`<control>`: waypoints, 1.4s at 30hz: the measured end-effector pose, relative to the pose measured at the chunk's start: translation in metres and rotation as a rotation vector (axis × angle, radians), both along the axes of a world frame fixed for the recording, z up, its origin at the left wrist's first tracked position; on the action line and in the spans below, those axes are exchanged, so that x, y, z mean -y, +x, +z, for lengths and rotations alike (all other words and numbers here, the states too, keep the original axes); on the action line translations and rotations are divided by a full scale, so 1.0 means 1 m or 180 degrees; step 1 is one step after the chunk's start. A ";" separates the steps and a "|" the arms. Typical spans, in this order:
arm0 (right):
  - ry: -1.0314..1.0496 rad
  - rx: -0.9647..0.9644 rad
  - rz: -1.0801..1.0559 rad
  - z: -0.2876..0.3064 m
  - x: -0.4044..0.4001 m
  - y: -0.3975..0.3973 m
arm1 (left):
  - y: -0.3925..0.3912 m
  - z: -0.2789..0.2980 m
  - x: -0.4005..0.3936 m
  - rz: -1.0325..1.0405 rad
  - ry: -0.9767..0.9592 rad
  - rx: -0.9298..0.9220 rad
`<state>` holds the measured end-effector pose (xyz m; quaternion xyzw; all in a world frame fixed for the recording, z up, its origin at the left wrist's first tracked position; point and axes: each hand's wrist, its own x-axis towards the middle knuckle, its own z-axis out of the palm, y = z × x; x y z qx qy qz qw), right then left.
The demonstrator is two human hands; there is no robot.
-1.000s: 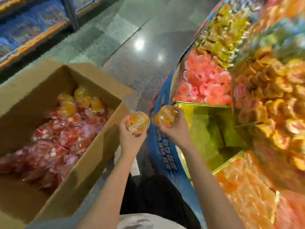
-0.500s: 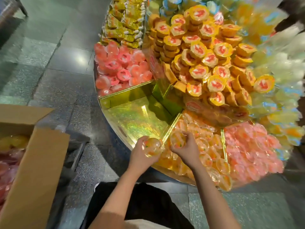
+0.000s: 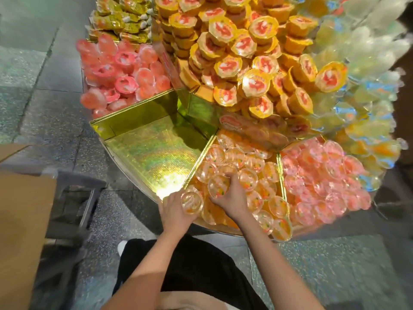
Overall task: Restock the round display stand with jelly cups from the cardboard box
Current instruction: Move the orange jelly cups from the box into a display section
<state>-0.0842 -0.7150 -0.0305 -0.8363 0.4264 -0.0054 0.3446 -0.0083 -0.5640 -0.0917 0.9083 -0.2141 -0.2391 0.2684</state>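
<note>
The round display stand (image 3: pixel 125 133) has gold-lined wedge compartments. My left hand (image 3: pixel 175 212) grips one orange jelly cup (image 3: pixel 192 202) at the stand's near rim, beside the compartment of orange jelly cups (image 3: pixel 252 166). My right hand (image 3: pixel 233 195) holds another orange jelly cup (image 3: pixel 218 189) down among that pile. Between the orange cups and the pink ones at the left lies an empty gold compartment (image 3: pixel 152 153). Only a side of the cardboard box (image 3: pixel 22 215) shows at the left edge; its contents are out of view.
Pink jelly cups (image 3: pixel 324 175) fill the wedge to the right, more pink cups (image 3: pixel 120 74) the far left wedge. Yellow-lidded cups (image 3: pixel 245 52) are heaped in the centre, clear pouches (image 3: pixel 368 74) at the right. A grey trolley frame (image 3: pixel 82 193) stands under the box. Grey stone floor surrounds the stand.
The view swung from the box to the stand. Both hands carried their cups from beside the box to the orange compartment, and the right hand has lowered its cup into the pile.
</note>
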 end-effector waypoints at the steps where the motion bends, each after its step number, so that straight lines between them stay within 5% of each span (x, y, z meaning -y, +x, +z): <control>1: -0.0045 -0.0039 0.0032 -0.003 0.000 0.001 | 0.000 -0.001 0.001 -0.0019 0.0052 0.0049; 17: -0.1225 -0.0568 0.0252 -0.045 -0.033 0.007 | -0.005 0.002 -0.008 -0.0041 0.0159 0.0081; 26: -0.1347 -0.0657 0.1179 -0.063 -0.037 0.006 | -0.007 -0.002 -0.014 -0.0011 0.0122 0.0186; 34: -0.1351 -0.0882 0.1312 -0.071 -0.035 0.004 | -0.010 -0.003 -0.012 -0.0125 0.0316 0.0269; 42: -0.1100 -0.0591 0.1233 -0.053 -0.034 0.008 | 0.004 0.003 -0.017 -0.0238 0.0205 -0.0366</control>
